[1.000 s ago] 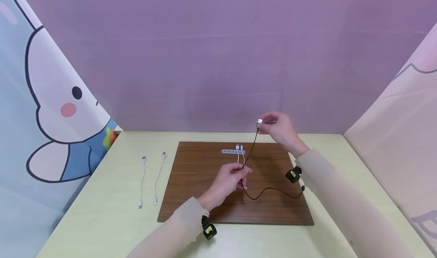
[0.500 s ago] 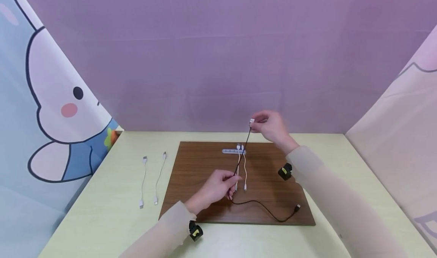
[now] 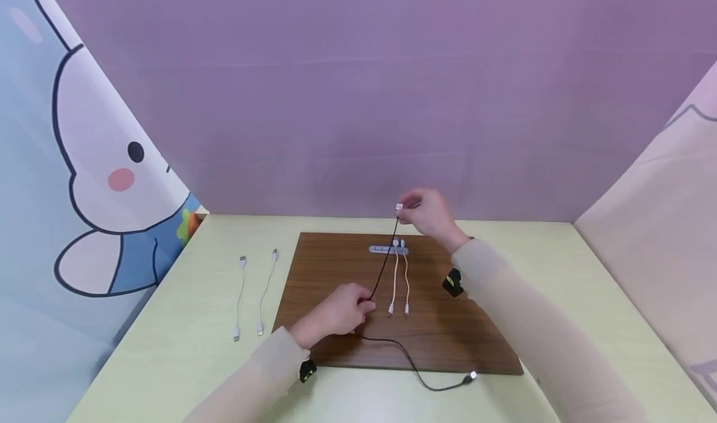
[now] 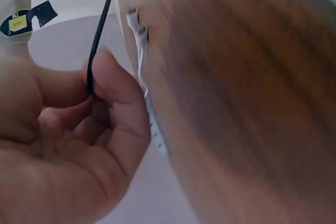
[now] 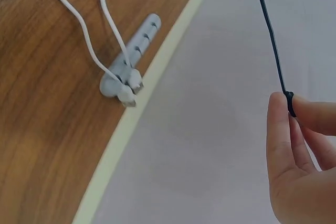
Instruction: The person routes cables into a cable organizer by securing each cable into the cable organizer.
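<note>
A black USB cable (image 3: 384, 263) runs taut between my two hands. With thumb and fingertips my right hand (image 3: 430, 214) pinches it just below its metal USB plug (image 3: 399, 207), raised beyond the board's far edge. Lower and to the left, my left hand (image 3: 338, 311) pinches the cord over the wooden board (image 3: 448, 342). The cable's loose tail curves past the board's front edge to its other plug (image 3: 469, 378). A grey slotted cable holder (image 5: 139, 48) sits near the board's far edge, with two white cables (image 5: 84, 30) seated in slots at one end.
Left of the board, two more white cables (image 3: 241, 292) lie straight on the pale table (image 3: 185, 348). A purple cloth (image 3: 336, 99) hangs behind the table, and printed cloths hang at both sides.
Both hands have moved left with the black cable, the left also lower. The cable's loose end has slid nearer, over the front edge. The seated white cables' lower ends now show.
</note>
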A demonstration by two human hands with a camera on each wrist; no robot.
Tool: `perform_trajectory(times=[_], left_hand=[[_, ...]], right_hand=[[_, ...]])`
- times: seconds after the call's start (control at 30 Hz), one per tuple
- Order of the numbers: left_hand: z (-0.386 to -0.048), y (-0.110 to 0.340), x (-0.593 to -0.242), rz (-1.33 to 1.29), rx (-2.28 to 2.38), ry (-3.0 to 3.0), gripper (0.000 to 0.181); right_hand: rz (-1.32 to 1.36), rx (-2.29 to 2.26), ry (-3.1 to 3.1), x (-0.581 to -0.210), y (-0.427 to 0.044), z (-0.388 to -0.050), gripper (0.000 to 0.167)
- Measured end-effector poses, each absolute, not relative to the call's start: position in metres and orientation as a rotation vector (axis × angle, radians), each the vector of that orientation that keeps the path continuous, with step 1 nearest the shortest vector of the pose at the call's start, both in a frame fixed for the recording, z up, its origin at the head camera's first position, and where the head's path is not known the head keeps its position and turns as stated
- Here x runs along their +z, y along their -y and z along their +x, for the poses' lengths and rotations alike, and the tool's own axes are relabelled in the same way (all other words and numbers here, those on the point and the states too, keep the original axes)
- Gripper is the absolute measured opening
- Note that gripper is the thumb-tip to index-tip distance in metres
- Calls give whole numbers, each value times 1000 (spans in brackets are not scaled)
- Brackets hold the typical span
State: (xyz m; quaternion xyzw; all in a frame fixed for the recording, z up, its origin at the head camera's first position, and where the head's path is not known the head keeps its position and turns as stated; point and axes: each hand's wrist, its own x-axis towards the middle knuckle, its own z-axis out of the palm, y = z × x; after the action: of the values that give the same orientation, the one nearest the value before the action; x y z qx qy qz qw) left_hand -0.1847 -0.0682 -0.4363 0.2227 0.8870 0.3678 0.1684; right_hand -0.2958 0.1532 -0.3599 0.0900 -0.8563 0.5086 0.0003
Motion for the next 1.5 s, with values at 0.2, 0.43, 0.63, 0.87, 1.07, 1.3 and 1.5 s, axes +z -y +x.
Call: perform_trajectory(times=[0.2, 0.43, 0.63, 0.87, 1.07, 1.3, 1.5], left_hand=[[-184, 73, -428, 637, 732, -2671, 17], [-180, 58, -435, 646, 618, -2858, 16], [-179, 43, -443, 614, 575, -2984, 15], [-178, 28, -446, 481, 707, -2913, 15], [-177, 22, -445, 442, 688, -2880, 26], [-179, 21, -444, 507, 582, -2915, 28], [-185, 24, -442, 592, 359, -2950, 14]], right_hand=[[301, 1562, 2721, -373, -147, -299, 27], [280, 1529, 2735, -386, -146, -305, 26], [267, 1510, 2749, -396, -147, -310, 25], [282, 1481, 2764, -409, -143, -318, 23], [259, 1465, 2778, -419, -139, -325, 23], [232, 1390, 2830, -427, -137, -328, 23], [239, 1301, 2848, -432, -138, -329, 19]])
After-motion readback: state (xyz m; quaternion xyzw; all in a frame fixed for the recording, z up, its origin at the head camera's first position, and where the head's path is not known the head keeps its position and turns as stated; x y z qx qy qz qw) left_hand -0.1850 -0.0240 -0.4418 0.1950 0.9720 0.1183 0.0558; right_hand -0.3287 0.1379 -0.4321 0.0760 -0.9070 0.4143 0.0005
